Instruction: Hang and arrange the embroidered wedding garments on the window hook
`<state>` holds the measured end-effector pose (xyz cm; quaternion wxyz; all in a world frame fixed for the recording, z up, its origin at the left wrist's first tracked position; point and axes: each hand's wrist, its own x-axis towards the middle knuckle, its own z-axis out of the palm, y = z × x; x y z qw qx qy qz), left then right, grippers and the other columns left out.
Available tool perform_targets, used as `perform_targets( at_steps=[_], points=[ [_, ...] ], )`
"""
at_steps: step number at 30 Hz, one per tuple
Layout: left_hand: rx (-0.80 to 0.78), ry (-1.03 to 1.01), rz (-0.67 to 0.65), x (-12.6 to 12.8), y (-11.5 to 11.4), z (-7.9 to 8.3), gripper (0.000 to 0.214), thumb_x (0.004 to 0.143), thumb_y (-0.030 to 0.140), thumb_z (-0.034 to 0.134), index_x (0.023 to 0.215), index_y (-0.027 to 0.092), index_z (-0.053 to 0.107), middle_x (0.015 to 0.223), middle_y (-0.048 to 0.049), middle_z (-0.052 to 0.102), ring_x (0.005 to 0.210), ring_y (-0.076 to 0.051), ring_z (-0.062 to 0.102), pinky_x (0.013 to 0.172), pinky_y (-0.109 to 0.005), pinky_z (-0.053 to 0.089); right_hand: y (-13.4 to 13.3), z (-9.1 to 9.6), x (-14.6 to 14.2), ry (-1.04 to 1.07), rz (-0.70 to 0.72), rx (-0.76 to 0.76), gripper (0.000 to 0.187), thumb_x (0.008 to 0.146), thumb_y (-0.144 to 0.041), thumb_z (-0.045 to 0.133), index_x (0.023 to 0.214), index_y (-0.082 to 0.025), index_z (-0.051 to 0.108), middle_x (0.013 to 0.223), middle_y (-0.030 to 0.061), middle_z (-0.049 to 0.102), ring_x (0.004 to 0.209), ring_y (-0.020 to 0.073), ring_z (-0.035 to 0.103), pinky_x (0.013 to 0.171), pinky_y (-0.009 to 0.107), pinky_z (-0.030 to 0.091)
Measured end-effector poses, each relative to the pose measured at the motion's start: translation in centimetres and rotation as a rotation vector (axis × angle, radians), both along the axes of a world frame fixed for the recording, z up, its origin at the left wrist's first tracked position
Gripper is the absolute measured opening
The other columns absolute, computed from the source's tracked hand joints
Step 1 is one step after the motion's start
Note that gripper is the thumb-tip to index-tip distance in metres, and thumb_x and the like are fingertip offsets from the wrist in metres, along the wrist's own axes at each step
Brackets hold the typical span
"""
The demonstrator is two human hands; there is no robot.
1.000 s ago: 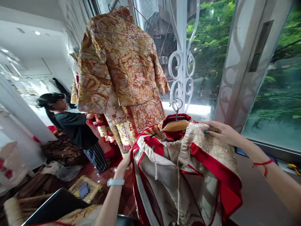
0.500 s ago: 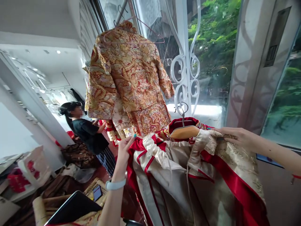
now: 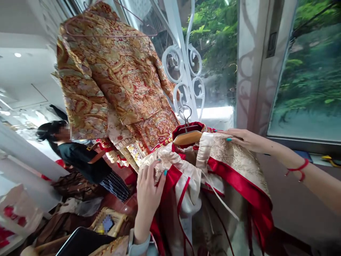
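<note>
A cream garment (image 3: 226,156) with gold embroidery, wide red satin bands and a gathered white waistband hangs draped over a wooden hanger (image 3: 188,138). A dark red collar (image 3: 197,127) with a patterned trim shows behind the hanger. My left hand (image 3: 150,193) is closed on the garment's left edge, fingers over the cloth and thumb beside the red band. At the upper right edge, my right hand (image 3: 241,138) grips the same garment, its fingers across the top and the thumb on the near side. A thin white tie (image 3: 222,202) dangles at the front.
A gold and red brocade jacket (image 3: 119,71) hangs behind on a thin pink hanger, beside white scrolled ironwork (image 3: 183,67) and windows. A person (image 3: 82,156) in a black top stands at the left. Below lie a dark tablet-like panel (image 3: 82,243) and brown cloth (image 3: 71,186).
My left hand has shifted its hold from the red edge onto embroidered cloth, folding it over the left shoulder. The view has turned right, so the jacket and person appear farther left.
</note>
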<state>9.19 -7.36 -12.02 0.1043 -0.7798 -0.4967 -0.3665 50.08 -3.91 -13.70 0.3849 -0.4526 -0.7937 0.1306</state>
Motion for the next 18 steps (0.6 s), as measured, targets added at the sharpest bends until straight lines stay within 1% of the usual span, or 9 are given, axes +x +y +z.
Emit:
perform_targets(
  at_steps=[2, 4, 8, 10, 12, 13, 15, 16, 18],
  points=[
    [0.022, -0.038, 0.016, -0.3, 0.6, -1.4, 0.041, 0.095, 0.045, 0.042, 0.126, 0.021, 0.054, 0.11, -0.0117, 0.06, 0.104, -0.03, 0.054, 0.094, -0.044, 0.043, -0.2, 0.0, 0.2, 0.099, -0.042, -0.007, 0.052, 0.096, -0.052, 0.037, 0.131, -0.022, 0.061, 0.128, 0.0073, 0.065, 0.12, 0.0259, 0.058, 0.104, 0.041, 0.042],
    [0.052, -0.068, 0.06, -0.3, 0.3, -2.0, 0.042, 0.095, 0.044, 0.04, 0.126, 0.02, 0.055, 0.106, -0.0124, 0.057, 0.101, -0.03, 0.052, 0.094, -0.048, 0.041, -1.0, 0.1, 0.4, 0.191, -0.158, 0.037, 0.052, 0.097, -0.052, 0.033, 0.122, -0.022, 0.067, 0.117, 0.0081, 0.069, 0.111, 0.0264, 0.062, 0.099, 0.042, 0.046],
    [0.216, -0.196, 0.169, 1.0, -3.3, -3.7, 0.037, 0.092, 0.039, 0.049, 0.123, 0.02, 0.057, 0.108, -0.0132, 0.051, 0.107, -0.032, 0.048, 0.1, -0.054, 0.035, -5.9, -0.5, -2.6, 0.247, -0.554, 0.356, 0.04, 0.093, -0.046, 0.042, 0.107, -0.023, 0.071, 0.109, 0.0111, 0.067, 0.106, 0.0296, 0.061, 0.097, 0.048, 0.046],
    [0.273, -0.302, 0.119, 2.9, -5.7, -5.8, 0.03, 0.088, 0.033, 0.056, 0.117, 0.024, 0.056, 0.107, -0.0119, 0.052, 0.104, -0.03, 0.05, 0.099, -0.051, 0.037, -9.7, -2.6, -6.5, 0.438, -0.735, 0.506, 0.029, 0.091, -0.04, 0.046, 0.101, -0.025, 0.07, 0.1, 0.0108, 0.067, 0.1, 0.0295, 0.062, 0.092, 0.047, 0.048],
    [0.144, -0.406, 0.022, 5.4, -7.2, -8.4, 0.027, 0.085, 0.032, 0.061, 0.11, 0.027, 0.055, 0.102, -0.01, 0.053, 0.096, -0.027, 0.054, 0.092, -0.045, 0.043, -12.9, -6.2, -11.2, 0.728, -0.796, 0.603, 0.022, 0.09, -0.037, 0.048, 0.083, -0.028, 0.067, 0.075, 0.0069, 0.064, 0.076, 0.0265, 0.064, 0.074, 0.042, 0.053],
    [0.005, -0.459, 0.01, 6.7, -7.4, -9.7, 0.03, 0.082, 0.035, 0.063, 0.11, 0.027, 0.053, 0.101, -0.0101, 0.054, 0.095, -0.028, 0.056, 0.088, -0.044, 0.045, -13.9, -8.4, -13.6, 0.799, -0.753, 0.55, 0.026, 0.089, -0.039, 0.046, 0.074, -0.028, 0.065, 0.066, 0.0059, 0.061, 0.066, 0.0252, 0.062, 0.067, 0.04, 0.052],
    [-0.284, -0.584, 0.08, 8.5, -6.9, -11.8, 0.041, 0.077, 0.043, 0.067, 0.111, 0.026, 0.051, 0.101, -0.0115, 0.058, 0.096, -0.031, 0.058, 0.085, -0.044, 0.046, -14.2, -12.5, -17.6, 0.749, -0.555, 0.086, 0.028, 0.087, -0.04, 0.048, 0.072, -0.025, 0.067, 0.069, 0.007, 0.067, 0.062, 0.0242, 0.063, 0.061, 0.036, 0.052],
    [-0.393, -0.651, 0.114, 9.0, -6.4, -12.4, 0.044, 0.075, 0.045, 0.068, 0.111, 0.026, 0.051, 0.103, -0.0126, 0.06, 0.098, -0.032, 0.059, 0.085, -0.044, 0.047, -13.7, -14.2, -19.0, 0.734, -0.49, -0.115, 0.026, 0.084, -0.04, 0.051, 0.075, -0.024, 0.069, 0.072, 0.007, 0.069, 0.066, 0.0249, 0.065, 0.063, 0.036, 0.053],
    [-0.51, -0.819, 0.122, 9.2, -5.3, -12.6, 0.044, 0.074, 0.049, 0.066, 0.108, 0.025, 0.052, 0.107, -0.0125, 0.062, 0.095, -0.03, 0.061, 0.079, -0.04, 0.048, -11.5, -16.5, -20.4, 0.75, -0.426, -0.344, 0.026, 0.079, -0.043, 0.055, 0.078, -0.022, 0.07, 0.076, 0.0076, 0.072, 0.073, 0.0268, 0.068, 0.067, 0.036, 0.054]
  ],
)
